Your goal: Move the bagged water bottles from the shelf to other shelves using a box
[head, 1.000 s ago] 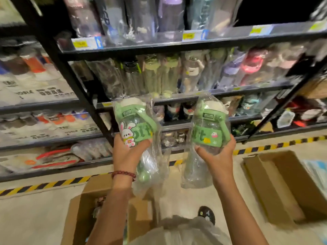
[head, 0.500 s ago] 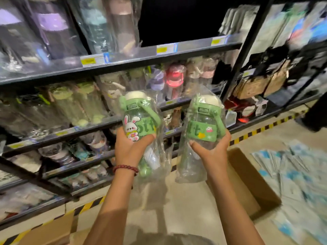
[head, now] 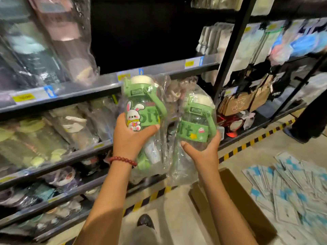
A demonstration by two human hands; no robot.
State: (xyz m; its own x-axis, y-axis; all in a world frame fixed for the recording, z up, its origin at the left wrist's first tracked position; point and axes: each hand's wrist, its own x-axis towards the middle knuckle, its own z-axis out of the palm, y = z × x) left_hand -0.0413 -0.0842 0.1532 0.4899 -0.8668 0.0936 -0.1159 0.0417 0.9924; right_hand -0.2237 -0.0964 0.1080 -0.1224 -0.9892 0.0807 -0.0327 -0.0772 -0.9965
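Before the shelf edge (head: pixel 159 70), both hands' fingers grip bagged bottles, dark gap above.

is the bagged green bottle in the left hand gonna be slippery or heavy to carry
Probably slippery: the left hand grips the bunny bottle through loose, glossy plastic. Likely light, since its clear body looks empty. The bag's slack tail would flop.

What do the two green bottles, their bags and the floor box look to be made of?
Left bottle and right bottle: clear plastic bodies, probably, with matte green rubbery-looking sleeves and handles. Bags: thin glossy film, crinkled, with glare. Box: brown cardboard, dull, with folded flaps.
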